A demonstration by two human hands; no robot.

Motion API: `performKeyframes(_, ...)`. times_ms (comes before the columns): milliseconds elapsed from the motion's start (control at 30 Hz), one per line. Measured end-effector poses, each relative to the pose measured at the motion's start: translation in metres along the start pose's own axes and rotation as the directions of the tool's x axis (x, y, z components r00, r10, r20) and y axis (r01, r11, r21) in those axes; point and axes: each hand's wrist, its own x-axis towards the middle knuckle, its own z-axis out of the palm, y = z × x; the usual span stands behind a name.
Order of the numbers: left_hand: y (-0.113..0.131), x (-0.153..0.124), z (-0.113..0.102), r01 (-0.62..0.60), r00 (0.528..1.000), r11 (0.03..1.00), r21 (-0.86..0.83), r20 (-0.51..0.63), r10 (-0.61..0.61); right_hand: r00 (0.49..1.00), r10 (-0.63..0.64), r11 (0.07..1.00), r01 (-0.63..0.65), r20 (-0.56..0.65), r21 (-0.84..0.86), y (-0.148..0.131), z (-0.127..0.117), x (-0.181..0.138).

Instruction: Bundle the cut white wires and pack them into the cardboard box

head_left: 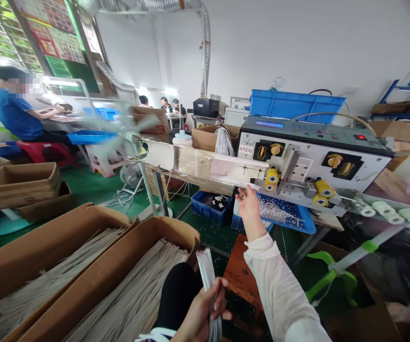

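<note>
In my left hand, low in the middle, is an upright bundle of white cut wires, with the fingers wrapped round it. Its upper ends show small reddish tips. My right hand reaches forward to the front of a wire-cutting machine. Its fingers are parted and somewhat bent, with nothing visible in them. Just above its fingertips, white wires lie along a pale trough beside yellow feed rollers. Whether the fingertips touch those wires, I cannot tell.
Two long cardboard boxes of grey-white wires lie at left. A blue tray of small white scraps sits under the machine. A wooden stool stands below my right arm. A blurred fan and a seated person are further left.
</note>
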Motion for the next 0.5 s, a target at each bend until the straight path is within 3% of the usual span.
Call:
performKeyframes(267, -0.002, -0.001, 0.001, -0.010, 0.998, 1.000, 0.003, -0.058, 0.011, 0.995, -0.082, 0.996, 0.080, -0.053, -0.043, -0.005, 0.011, 0.000)
performKeyframes(500, 0.011, -0.012, 0.007, 0.047, 0.988, 0.999, 0.004, -0.149, -0.046, 0.990, -0.144, 0.980, 0.142, -0.005, -0.141, -0.011, 0.029, -0.007)
